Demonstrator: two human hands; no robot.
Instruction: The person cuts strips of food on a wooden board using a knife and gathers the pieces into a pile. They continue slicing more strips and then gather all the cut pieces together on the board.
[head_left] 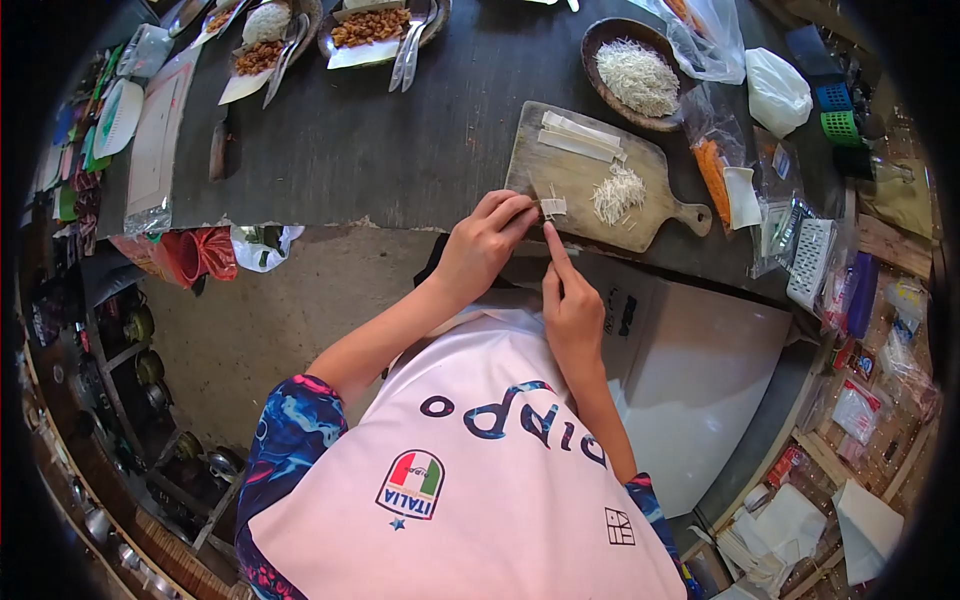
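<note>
A wooden cutting board [570, 185] with a handle lies at the table's near edge. My left hand [485, 235] is at its near left corner, fingers pinched on a short bundle of pale strips [553, 206]. Close beside it, my right hand [572, 305] is closed with the index finger stretched forward, on what looks like a slim knife, mostly hidden beneath the finger. Longer white strips [580, 138] lie across the board's far side. A small pile of thin white shreds [619, 194] rests toward the board's handle.
Behind the board stands a dark bowl [597, 78] of white shreds. Bagged orange food [711, 168], a white bag [778, 92] and a white grater [811, 262] are at the right. Plates with browned food [370, 28] and cutlery stand far left. A white appliance [700, 370] is below the table.
</note>
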